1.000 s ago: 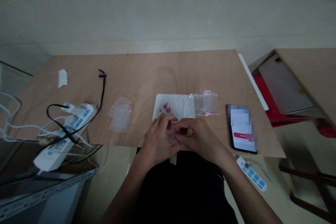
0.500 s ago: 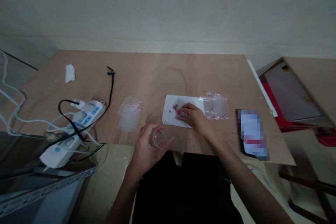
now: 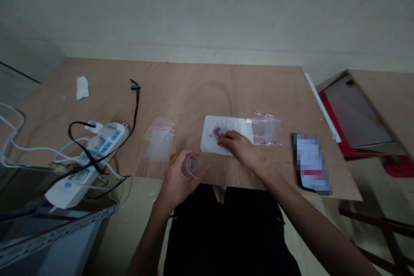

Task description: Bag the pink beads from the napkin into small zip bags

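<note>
My left hand (image 3: pixel 181 177) is curled around a small clear zip bag (image 3: pixel 193 166) with a red line at its mouth, which gapes in a round shape. Small red bead-like pieces (image 3: pixel 217 131) lie loosely on a white sheet (image 3: pixel 207 141) in front of me. Among them, my right hand (image 3: pixel 236 144) has its fingertips pinched together at the sheet's surface. What sits between those fingertips, if anything, is hidden. Beside the sheet's right end lie clear zip bags (image 3: pixel 270 128), with red pieces along their lower edge. Flat clear bags (image 3: pixel 160 140) rest to the left.
At the left, a white power strip (image 3: pixel 111 138) is tangled with white and black cables (image 3: pixel 137 103). A phone (image 3: pixel 310 161) lies on the right of the wooden table (image 3: pixel 194 82). One white scrap (image 3: pixel 82 88) sits at the back left.
The fingers of my right hand have drawn closer together over the red pieces. My left hand keeps its hold on the clear bag. The view has shifted slightly.
</note>
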The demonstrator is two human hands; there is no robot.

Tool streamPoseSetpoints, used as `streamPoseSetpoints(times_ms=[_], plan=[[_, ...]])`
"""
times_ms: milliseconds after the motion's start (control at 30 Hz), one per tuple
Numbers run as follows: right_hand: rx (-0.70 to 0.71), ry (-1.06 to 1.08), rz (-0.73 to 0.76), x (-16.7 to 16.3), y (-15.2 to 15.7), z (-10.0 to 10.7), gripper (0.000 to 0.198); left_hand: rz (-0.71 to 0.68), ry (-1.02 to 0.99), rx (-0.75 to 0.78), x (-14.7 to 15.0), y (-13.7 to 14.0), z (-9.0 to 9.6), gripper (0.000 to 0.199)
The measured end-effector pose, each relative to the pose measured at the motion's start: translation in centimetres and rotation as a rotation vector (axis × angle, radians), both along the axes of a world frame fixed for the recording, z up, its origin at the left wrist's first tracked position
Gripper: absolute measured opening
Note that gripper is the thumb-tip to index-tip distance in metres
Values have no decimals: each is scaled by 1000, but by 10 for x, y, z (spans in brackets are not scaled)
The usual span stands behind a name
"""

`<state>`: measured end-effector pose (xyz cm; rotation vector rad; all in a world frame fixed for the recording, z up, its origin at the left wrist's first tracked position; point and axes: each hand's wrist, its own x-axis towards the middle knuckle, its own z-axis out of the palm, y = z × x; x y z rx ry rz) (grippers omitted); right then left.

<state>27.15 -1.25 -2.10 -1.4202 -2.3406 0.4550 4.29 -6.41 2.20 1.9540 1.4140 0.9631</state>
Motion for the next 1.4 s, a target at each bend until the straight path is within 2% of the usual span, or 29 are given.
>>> streamPoseSetpoints(times_ms=[467, 667, 900, 1000, 1067, 1133, 1200, 1267, 1400], plan=[[-82, -57, -8, -7, -3, 11, 16, -21, 20, -1, 5, 5, -5, 28], [-175, -166, 36, -15, 6, 24, 21, -18, 21, 12, 7, 6, -4, 28], [-238, -234, -9, -22, 18, 31, 16, -33, 1, -14, 11, 7, -2, 28], [-227, -181, -42, -22, 9, 50, 14, -17, -13, -34, 12, 7, -1, 30], [-184, -41, -95, -23, -5, 71, 13, -5, -38, -57, 15, 6, 1, 33], [-118, 269, -150, -27, -22, 94, 9, 2, -94, -77, 20, 7, 3, 35], [-111, 461, -100, -33, -37, 111, 7, -10, -173, -92, 28, 8, 5, 39], [-123, 498, -51, -38, -44, 120, 7, -36, -252, -100, 37, 9, 8, 44], [-145, 391, -46, -38, -45, 120, 13, -96, -336, -118, 50, 10, 12, 49]])
